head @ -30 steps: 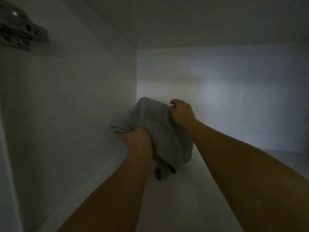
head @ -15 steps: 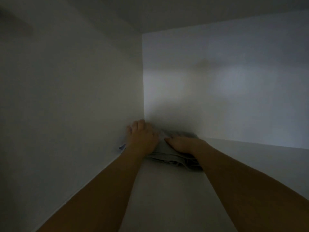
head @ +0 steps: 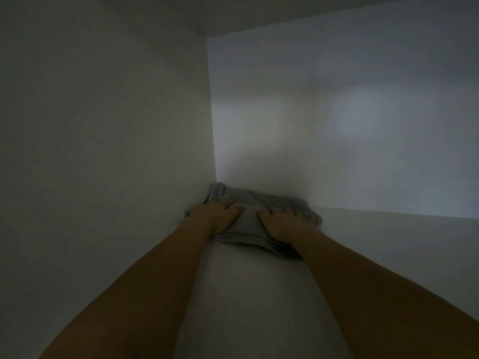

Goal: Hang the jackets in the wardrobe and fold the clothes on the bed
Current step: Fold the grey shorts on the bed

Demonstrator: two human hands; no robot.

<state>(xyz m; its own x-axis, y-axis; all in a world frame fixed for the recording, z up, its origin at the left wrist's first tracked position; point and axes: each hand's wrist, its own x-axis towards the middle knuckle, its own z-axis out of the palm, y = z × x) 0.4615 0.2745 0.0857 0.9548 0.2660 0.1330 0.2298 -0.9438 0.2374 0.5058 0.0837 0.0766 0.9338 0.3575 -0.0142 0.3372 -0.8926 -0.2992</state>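
A folded grey garment (head: pixel 248 218) lies on the white wardrobe shelf (head: pixel 254 294), pushed into the back left corner against the side panel. My left hand (head: pixel 217 213) rests flat on the garment's left part, fingers spread. On its right part my right hand (head: pixel 281 222) presses down, fingers spread toward the back. Both forearms reach in from the bottom of the view. The light is dim.
The wardrobe's left side panel (head: pixel 103 151) stands close beside my left arm. The back panel (head: pixel 337 125) rises just behind the garment. The shelf runs on to the right of the garment.
A second ago both hands held the grey garment up in the air. They lowered it onto the shelf into the corner, and now lie flat on top of it.
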